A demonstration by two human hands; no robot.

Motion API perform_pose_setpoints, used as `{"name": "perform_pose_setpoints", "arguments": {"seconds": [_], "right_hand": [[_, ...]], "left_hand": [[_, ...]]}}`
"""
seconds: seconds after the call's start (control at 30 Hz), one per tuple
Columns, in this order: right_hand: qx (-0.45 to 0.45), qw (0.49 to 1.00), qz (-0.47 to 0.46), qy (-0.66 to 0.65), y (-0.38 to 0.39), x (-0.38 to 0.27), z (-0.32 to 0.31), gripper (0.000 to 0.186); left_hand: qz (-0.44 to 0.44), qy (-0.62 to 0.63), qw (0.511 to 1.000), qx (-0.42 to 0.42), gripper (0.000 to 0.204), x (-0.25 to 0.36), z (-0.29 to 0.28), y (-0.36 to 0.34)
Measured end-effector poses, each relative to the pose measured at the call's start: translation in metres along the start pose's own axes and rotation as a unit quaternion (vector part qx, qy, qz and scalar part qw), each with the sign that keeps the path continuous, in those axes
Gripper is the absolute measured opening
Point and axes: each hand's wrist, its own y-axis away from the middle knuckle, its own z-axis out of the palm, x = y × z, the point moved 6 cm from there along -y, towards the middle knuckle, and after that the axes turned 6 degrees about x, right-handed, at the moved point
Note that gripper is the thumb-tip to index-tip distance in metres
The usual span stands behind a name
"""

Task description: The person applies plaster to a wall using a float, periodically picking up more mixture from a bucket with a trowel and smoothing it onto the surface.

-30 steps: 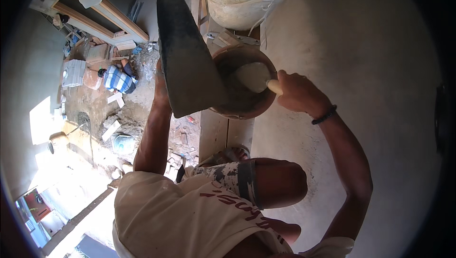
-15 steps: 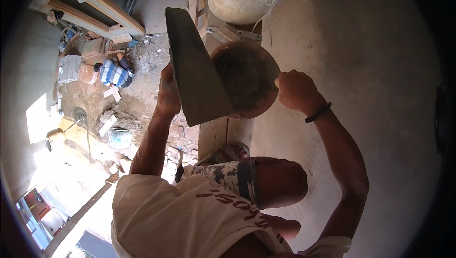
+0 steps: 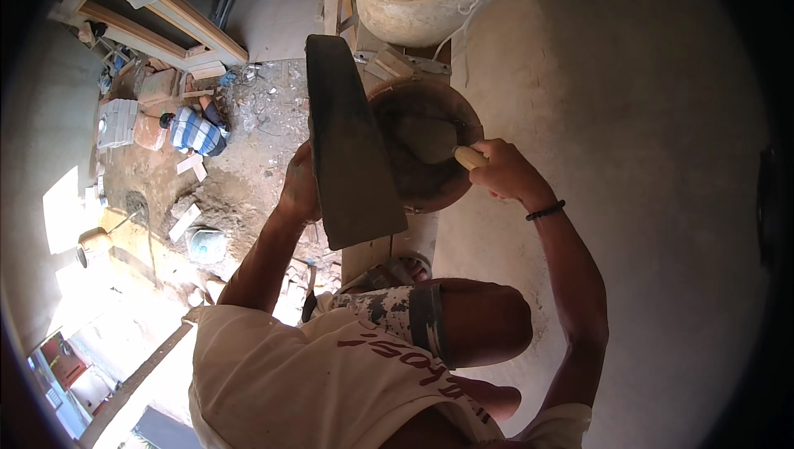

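My left hand [image 3: 302, 184] grips a long, tapered dark board [image 3: 356, 160] from its far side, its fingers mostly hidden behind it. My right hand [image 3: 500, 168] is closed round the pale wooden handle of a trowel [image 3: 469, 156], whose grey blade lies down inside a round brown basin [image 3: 455, 106], coated dark inside. The board overlaps the basin's left part. The basin sits on a wooden plank [image 3: 368, 259] beside a plastered wall [image 3: 637, 160].
A large crusted pail [image 3: 413, 2] stands beyond the basin. Far below at the left, a person in a checked shirt [image 3: 194, 131] crouches among stacked grey blocks [image 3: 117, 122], rubble and a pale bucket [image 3: 204, 246]. Wooden frames [image 3: 149, 27] are at the upper left.
My left hand has brought the board down and slightly right. The trowel blade, pale and raised a second ago, is lower in the basin, and my right hand has moved down with it.
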Motion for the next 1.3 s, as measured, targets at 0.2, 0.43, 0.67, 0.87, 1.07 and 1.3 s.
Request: {"name": "perform_pose_setpoints", "arguments": {"seconds": [0.2, 0.43, 0.67, 0.87, 1.07, 1.3], "right_hand": [[0.009, 0.999, -0.028, -0.025, -0.007, -0.013, 0.029, 0.048], [0.036, 0.990, -0.055, -0.127, 0.011, 0.043, 0.034, 0.057], [0.077, 0.965, -0.063, -0.244, 0.058, 0.064, 0.024, 0.059], [0.234, 0.948, -0.194, -0.093, 0.123, 0.025, -0.033, 0.056], [0.355, 0.877, -0.260, 0.192, 0.168, -0.045, -0.043, 0.056], [0.405, 0.850, -0.291, 0.171, 0.197, -0.051, -0.047, 0.059]], "left_hand": [[-0.172, 0.155, 0.970, 0.073, 0.039, -0.021, -0.011, 0.002], [-0.220, 0.436, 0.868, 0.084, 0.044, -0.030, 0.009, 0.010], [-0.190, 0.472, 0.860, 0.035, 0.043, -0.090, 0.013, 0.006], [-0.161, 0.464, 0.870, 0.046, 0.045, -0.097, 0.066, -0.006], [0.028, 0.138, 0.986, 0.094, 0.029, -0.069, 0.113, -0.034], [-0.177, 0.624, 0.761, -0.008, 0.051, -0.100, 0.151, -0.036]]}}
